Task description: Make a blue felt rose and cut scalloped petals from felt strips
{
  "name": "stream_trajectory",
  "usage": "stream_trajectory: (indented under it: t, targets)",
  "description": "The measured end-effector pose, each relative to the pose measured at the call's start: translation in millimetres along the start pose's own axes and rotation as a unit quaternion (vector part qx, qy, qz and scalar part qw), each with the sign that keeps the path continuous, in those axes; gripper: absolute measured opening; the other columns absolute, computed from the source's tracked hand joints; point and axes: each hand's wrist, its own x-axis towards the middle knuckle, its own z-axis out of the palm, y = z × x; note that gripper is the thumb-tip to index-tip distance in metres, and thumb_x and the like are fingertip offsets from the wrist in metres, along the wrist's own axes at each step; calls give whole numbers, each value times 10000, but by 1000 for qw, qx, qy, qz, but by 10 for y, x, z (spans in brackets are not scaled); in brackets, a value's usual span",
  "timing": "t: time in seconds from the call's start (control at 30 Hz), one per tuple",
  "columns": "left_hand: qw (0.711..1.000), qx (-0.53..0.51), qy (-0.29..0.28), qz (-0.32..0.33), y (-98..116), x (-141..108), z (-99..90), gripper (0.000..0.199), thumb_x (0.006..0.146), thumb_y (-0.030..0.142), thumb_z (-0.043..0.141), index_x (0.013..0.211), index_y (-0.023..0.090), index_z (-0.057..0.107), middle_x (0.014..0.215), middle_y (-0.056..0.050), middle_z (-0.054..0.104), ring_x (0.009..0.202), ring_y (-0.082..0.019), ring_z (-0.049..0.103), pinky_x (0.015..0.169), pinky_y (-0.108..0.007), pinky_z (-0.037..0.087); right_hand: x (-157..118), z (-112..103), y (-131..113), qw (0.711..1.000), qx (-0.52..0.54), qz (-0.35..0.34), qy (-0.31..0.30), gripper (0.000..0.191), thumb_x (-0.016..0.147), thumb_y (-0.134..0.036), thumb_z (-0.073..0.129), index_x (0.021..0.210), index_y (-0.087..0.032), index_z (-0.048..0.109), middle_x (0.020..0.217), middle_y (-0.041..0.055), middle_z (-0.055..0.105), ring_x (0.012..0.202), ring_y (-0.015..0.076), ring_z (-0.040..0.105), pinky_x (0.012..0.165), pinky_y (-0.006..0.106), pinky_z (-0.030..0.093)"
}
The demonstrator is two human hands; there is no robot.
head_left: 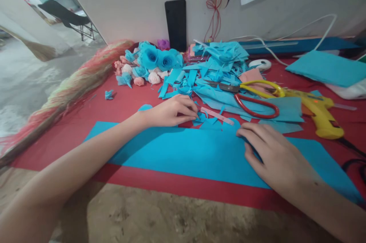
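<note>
A long sheet of blue paper (177, 151) lies across the near part of the red table covering. Past its far edge, my left hand (181, 110) reaches in, with thumb and fingertips drawn together at some blue paper scraps (210, 123). Whatever is in that pinch, if anything, is hidden. My right hand (265, 151) rests over the right part of the blue sheet, its fingers apart and slightly bent. Between the two hands lies a pink strip (217, 115) on top of the scraps.
Scissors (257, 100) with red and yellow handles and a yellow glue gun (323, 113) lie at right. Behind are a heap of blue cut paper (217, 64) and paper flowers (154, 60). A black phone (176, 24) leans on the wall. A broom (77, 87) lies along the left edge.
</note>
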Motion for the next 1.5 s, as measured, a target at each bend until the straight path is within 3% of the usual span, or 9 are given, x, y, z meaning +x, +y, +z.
stream_trajectory:
  t: [0.47,0.73,0.9,1.03,1.23,1.37,1.5]
  targets:
    - [1000,17,-12,7,11,2,-24,206,862,179,488,902,146,688,956,-96,668,833,-176,566,794,-330,405,-9,7,12,1000,-4,-4,5,219,817,-103,379,949,-78,551,960,135,580,839,243,536,664,361,462]
    - [997,46,-52,-19,62,-9,-91,322,806,83,415,954,203,675,1016,-62,648,909,-188,533,866,-352,378,-13,11,19,1000,-3,4,-2,223,820,-114,356,951,-130,535,962,118,589,842,229,546,672,352,458]
    - [988,113,-103,-18,182,24,-185,264,819,128,455,936,214,675,983,-50,655,923,-206,523,879,-370,347,-5,3,21,1000,-3,12,-8,208,809,-98,376,940,-119,535,946,111,582,835,227,548,675,347,458]
    - [986,105,-125,-20,279,52,-242,228,838,156,467,939,199,667,942,-52,674,900,-196,550,884,-364,333,10,-9,18,1000,14,16,-3,174,782,-73,383,861,-141,522,900,90,578,805,215,554,649,331,461]
    - [989,52,-122,-72,309,60,-285,293,881,162,422,1135,186,566,896,-28,691,819,-165,564,866,-342,349,0,-6,3,999,30,40,-3,182,780,-72,362,878,-164,485,892,79,586,831,213,563,665,330,475]
    - [988,21,-109,-104,319,44,-306,303,877,163,424,1157,170,539,911,-26,696,830,-165,557,840,-322,378,-16,6,-4,999,19,44,-3,252,782,-71,365,993,-134,485,935,95,599,851,224,560,702,359,479]
    - [987,64,-85,-124,371,-36,-330,255,881,220,449,1100,199,577,878,-27,679,822,-168,562,781,-297,401,-14,1,-16,998,23,53,-7,285,788,-78,359,1036,-130,489,916,92,608,854,230,550,718,380,470]
